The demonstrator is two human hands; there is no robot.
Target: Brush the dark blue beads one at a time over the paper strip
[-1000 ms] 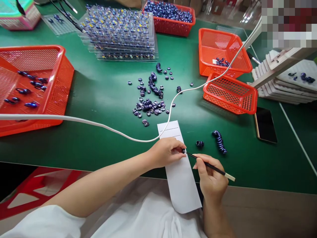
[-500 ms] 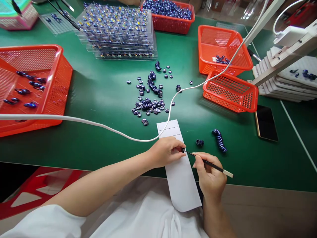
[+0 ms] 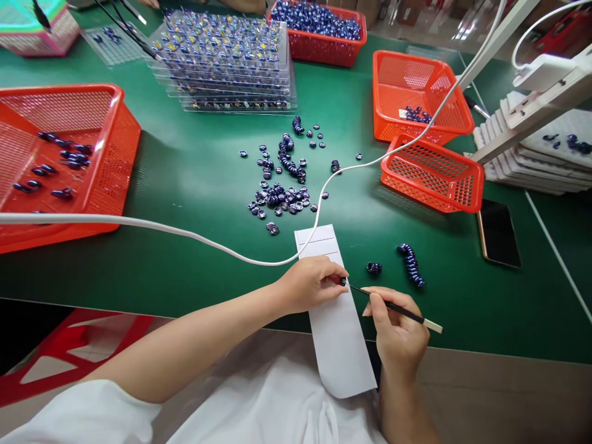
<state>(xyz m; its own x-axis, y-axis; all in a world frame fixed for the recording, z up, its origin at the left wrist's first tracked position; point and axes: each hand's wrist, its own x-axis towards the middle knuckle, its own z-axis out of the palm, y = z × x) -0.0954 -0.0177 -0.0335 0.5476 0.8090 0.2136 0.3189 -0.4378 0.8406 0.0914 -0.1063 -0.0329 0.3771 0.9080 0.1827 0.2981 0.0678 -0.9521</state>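
Note:
Between thumb and fingertips, my left hand pinches a small dark cap-like part, mostly hidden by the fingers. My right hand grips a thin brush-like tool with a black handle and a pale end; its fine tip points at the small part. Beneath the left hand a white paper strip hangs over the table edge. To the right lie a short cluster of shiny dark-blue parts and a curved row of the same parts. A loose pile of them lies beyond the hands.
A white cable crosses the green table. Orange baskets stand left and right, with a smaller basket. Stacked clear trays and a full red basket are at the back. A phone lies right.
My right hand and the tool have shifted slightly right, drawing the tip a little back from the small part. My left hand keeps its pinch, and the view has shifted slightly.

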